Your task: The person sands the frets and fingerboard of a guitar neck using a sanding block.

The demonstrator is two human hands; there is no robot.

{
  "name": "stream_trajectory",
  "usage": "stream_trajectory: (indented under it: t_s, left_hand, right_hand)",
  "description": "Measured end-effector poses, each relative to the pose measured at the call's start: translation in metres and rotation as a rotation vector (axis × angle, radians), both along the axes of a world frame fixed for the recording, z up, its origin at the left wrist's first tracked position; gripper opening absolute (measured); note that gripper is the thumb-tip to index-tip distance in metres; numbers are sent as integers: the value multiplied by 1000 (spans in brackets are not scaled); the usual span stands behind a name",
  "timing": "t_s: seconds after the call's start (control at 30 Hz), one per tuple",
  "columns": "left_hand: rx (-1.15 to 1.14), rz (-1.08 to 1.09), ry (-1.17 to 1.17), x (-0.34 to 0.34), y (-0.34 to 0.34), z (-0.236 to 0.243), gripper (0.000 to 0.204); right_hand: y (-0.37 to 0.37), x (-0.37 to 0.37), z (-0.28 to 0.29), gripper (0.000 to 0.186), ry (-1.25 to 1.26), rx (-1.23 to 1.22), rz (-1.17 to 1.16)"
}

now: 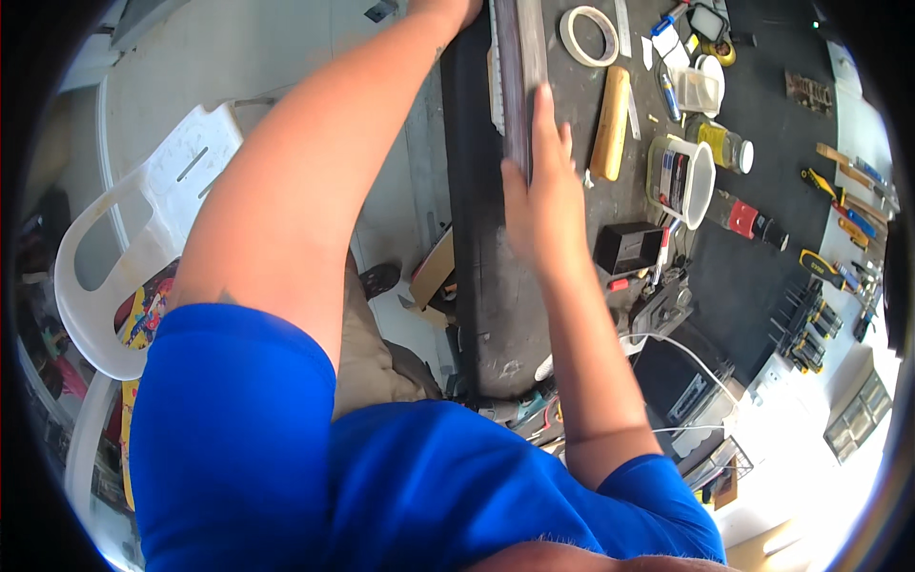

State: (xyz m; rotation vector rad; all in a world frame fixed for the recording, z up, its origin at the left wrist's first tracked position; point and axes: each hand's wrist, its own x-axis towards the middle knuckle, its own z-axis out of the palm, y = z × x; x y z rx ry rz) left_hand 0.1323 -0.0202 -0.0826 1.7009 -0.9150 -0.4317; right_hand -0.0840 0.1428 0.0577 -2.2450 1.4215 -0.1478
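Observation:
A long dark grey bar (518,67) lies lengthwise along the left edge of the dark workbench (491,334), with a narrow pale strip (496,86) beside it. My right hand (546,205) holds the bar near its lower end, thumb at the left side and fingers along the right. My left hand (453,10) is at the top edge of the view near the bar's far end, its fingers hidden. Just right of the bar are a wooden cylinder (610,124), a tape roll (589,14) and a steel ruler (624,24).
A plastic tub (705,181), jars (720,143), a black box (629,248) and several small tools cover the bench's right part. Tools (848,219) hang on the wall beyond. A white plastic chair (86,257) stands at left; cardboard (434,276) is below the bench.

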Motion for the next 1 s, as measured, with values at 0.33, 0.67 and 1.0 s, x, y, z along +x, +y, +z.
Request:
stream_trajectory:
  t_s: [0.33, 0.67, 1.0]
  left_hand:
    - [-142, -10, 52, 17, -7, -7, 51]
    - [-53, -28, 53, -4, -12, 8, 53]
    - [-30, -54, 82, -1, -8, 16, 54]
  right_hand:
    - [-38, 48, 10, 80, -124, -108, 61]
    - [-98, 73, 13, 74, -154, -137, 13]
    - [-84, 58, 20, 79, -63, -43, -28]
